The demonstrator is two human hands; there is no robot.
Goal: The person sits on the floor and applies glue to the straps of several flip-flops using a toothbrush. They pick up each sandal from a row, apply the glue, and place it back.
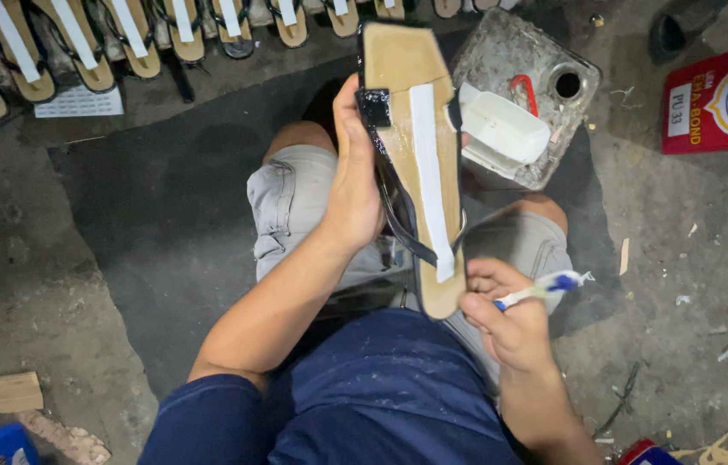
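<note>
Over concrete floor (pixel 80 284), left hand (pixel 353 185) grip clamps upright sandal sole (pixel 407 155); right hand (pixel 510 323) pinches toothbrush (pixel 540 291).

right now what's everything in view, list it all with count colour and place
sandal: one, tan sole, white strip, black straps, held up at centre
brush: one, white and blue, lower right
metal can: one, grey, smeared, top right
white tub: one, on the can
sandals in a row: many, tan with white strips, along top edge
red tin: one, far right
wood block: one, lower left
left hand: grips the sandal's side
right hand: holds the brush
</note>
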